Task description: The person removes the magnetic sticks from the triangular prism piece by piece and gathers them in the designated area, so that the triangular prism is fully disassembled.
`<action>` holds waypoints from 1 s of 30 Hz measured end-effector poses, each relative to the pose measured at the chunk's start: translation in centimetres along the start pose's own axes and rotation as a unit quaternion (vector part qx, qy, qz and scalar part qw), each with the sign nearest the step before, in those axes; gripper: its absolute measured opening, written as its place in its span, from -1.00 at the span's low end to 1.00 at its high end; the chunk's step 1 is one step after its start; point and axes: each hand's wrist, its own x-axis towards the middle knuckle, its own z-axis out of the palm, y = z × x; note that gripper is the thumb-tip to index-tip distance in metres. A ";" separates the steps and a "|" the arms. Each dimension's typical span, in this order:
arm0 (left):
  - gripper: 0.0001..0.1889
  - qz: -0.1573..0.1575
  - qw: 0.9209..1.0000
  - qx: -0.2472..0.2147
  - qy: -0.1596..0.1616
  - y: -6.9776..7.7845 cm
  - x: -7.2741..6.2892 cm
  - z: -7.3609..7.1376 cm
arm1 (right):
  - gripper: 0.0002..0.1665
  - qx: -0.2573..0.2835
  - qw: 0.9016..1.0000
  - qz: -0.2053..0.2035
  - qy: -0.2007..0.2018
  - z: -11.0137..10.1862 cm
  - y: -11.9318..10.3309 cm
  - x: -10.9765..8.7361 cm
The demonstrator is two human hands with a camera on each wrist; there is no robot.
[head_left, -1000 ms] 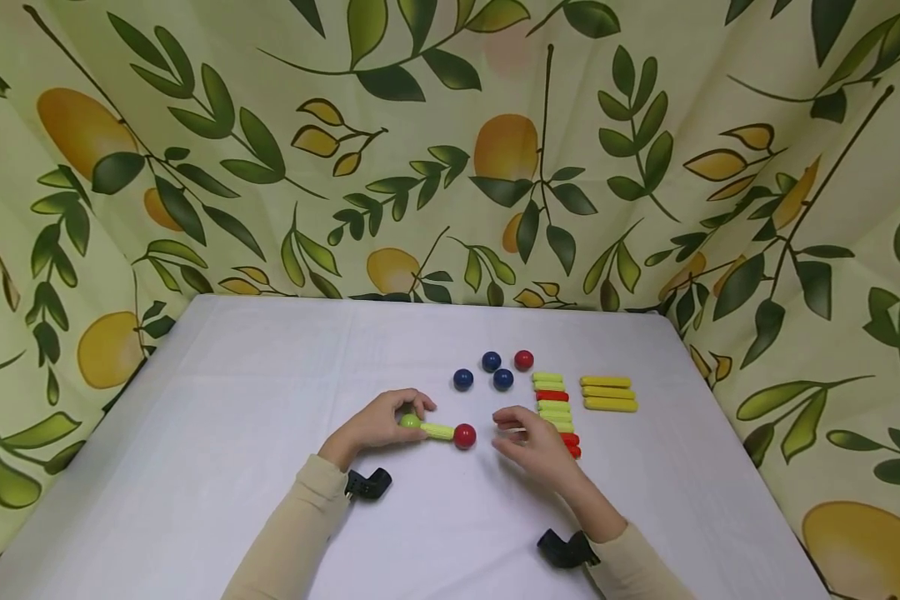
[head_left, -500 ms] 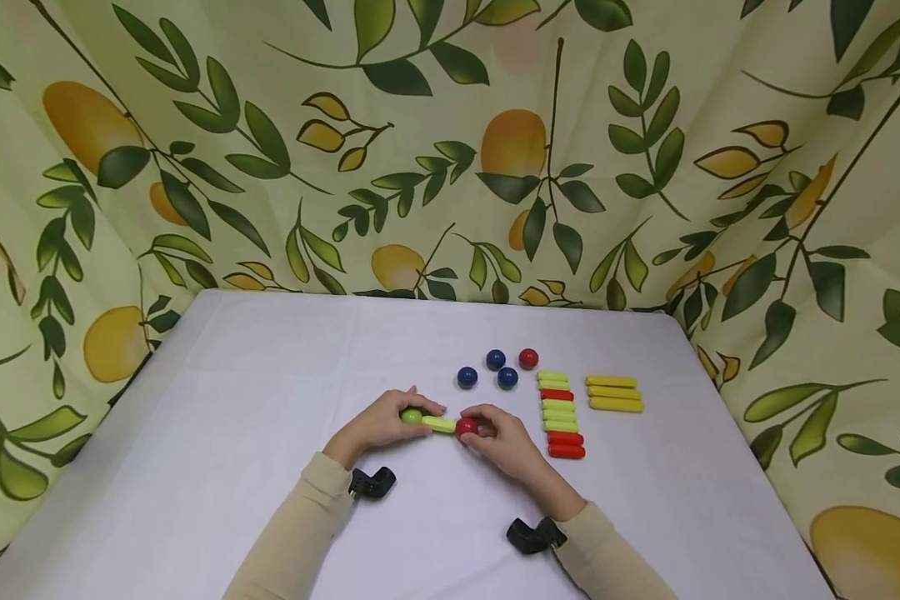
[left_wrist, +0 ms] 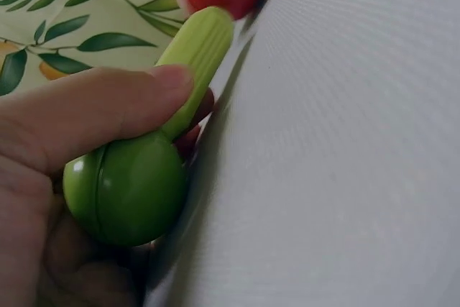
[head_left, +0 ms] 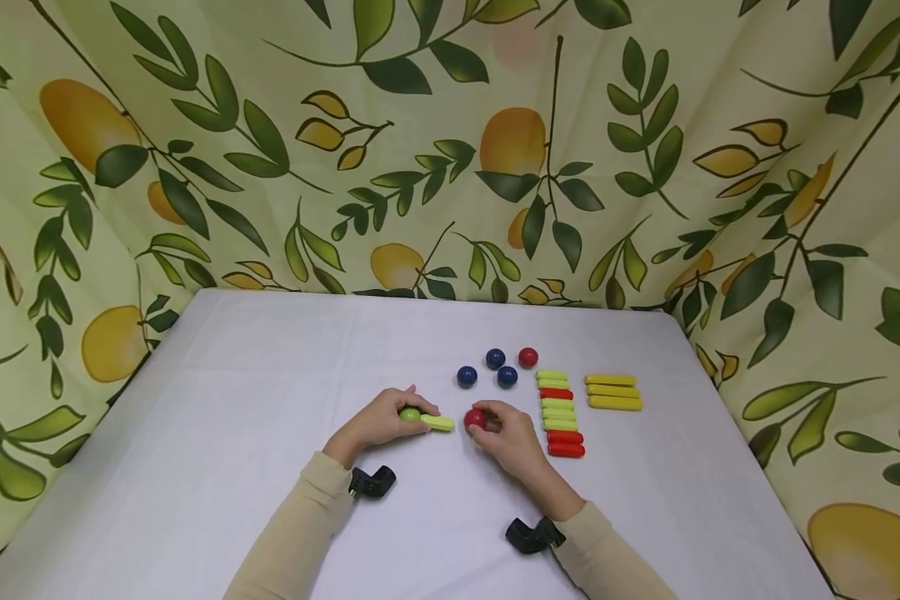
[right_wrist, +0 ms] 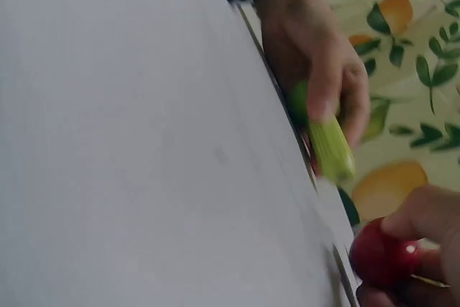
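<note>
My left hand (head_left: 375, 419) pinches a ribbed light green stick (left_wrist: 205, 44) between thumb and fingers. At the stick's near end sits a green ball (left_wrist: 129, 188), partly inside the curl of that hand. Its other end points toward my right hand (head_left: 512, 437), whose thumb and fingers grip a glossy red ball (head_left: 475, 418). In the head view a small gap separates the red ball from the stick's tip. The right wrist view shows the red ball (right_wrist: 381, 253) low at the right, below the stick (right_wrist: 331, 149).
Beyond the hands lie several balls, blue (head_left: 467, 377) and red (head_left: 528, 357). To the right runs a column of short light green sticks (head_left: 558, 404) and red sticks (head_left: 566, 450). Longer yellow sticks (head_left: 613, 391) lie farther right. A patterned curtain (head_left: 435, 192) hangs behind the white table (head_left: 270, 350).
My right hand came left from beside the stick column and took hold of the red ball at the stick's end. The ball has since moved right, off the tip. The left hand stays nearly still.
</note>
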 end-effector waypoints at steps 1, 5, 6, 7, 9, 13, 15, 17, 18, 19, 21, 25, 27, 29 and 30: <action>-0.77 -0.001 1.000 0.001 0.002 0.0 0.0 -0.1 | -0.61 -0.004 1.000 0.002 0.016 -0.2 -0.1 0.1; -0.77 -0.016 1.000 0.003 0.011 -0.1 -0.2 -0.2 | -0.57 -0.038 0.998 -0.001 0.054 -0.6 -0.3 0.6; -0.77 -0.019 1.000 0.002 0.013 -0.1 -0.2 -0.2 | -0.56 -0.052 0.997 -0.005 0.053 -0.7 -0.4 0.9; -0.77 -0.019 1.000 0.000 0.014 -0.1 -0.2 -0.3 | -0.54 -0.069 0.996 -0.011 0.051 -0.7 -0.5 1.1; -0.76 -0.017 1.000 -0.006 0.012 -0.1 -0.1 -0.2 | -0.53 -0.107 0.993 -0.021 0.051 -0.7 -0.8 1.5; -0.76 -0.012 1.000 -0.013 0.005 -0.2 -0.1 0.1 | -0.53 -0.168 0.984 -0.030 0.053 -0.5 -1.2 2.3; -0.76 -0.007 1.000 -0.010 0.005 -0.3 0.0 0.2 | -0.53 -0.189 0.981 -0.023 0.049 -0.4 -1.3 2.6; -0.77 0.001 1.000 -0.005 0.007 -0.4 0.0 0.3 | -0.51 -0.202 0.978 -0.014 0.044 -0.4 -1.3 2.7; -0.77 0.005 1.000 -0.004 0.008 -0.5 0.0 0.3 | -0.50 -0.205 0.978 -0.011 0.042 -0.4 -1.4 2.7; -0.78 0.010 1.000 -0.002 0.010 -0.6 0.0 0.3 | -0.49 -0.208 0.977 -0.010 0.040 -0.4 -1.4 2.7; -0.78 0.023 1.000 0.005 0.013 -0.7 0.1 0.2 | -0.47 -0.209 0.977 -0.011 0.040 -0.5 -1.4 2.7; -0.78 0.029 0.999 0.009 0.013 -0.6 0.1 0.1 | -0.43 -0.207 0.977 -0.019 0.048 -0.8 -1.5 2.5; -0.77 0.016 1.000 0.001 0.010 -0.4 0.2 0.1 | -0.42 -0.203 0.977 -0.025 0.052 -0.9 -1.6 2.2; -0.77 0.003 1.000 -0.002 0.008 -0.4 0.1 0.0 | -0.43 -0.197 0.978 -0.037 0.055 -0.9 -2.0 1.8; -0.77 -0.004 1.000 -0.003 0.007 -0.4 0.2 0.0 | -0.45 -0.194 0.978 -0.046 0.056 -0.9 -2.2 1.5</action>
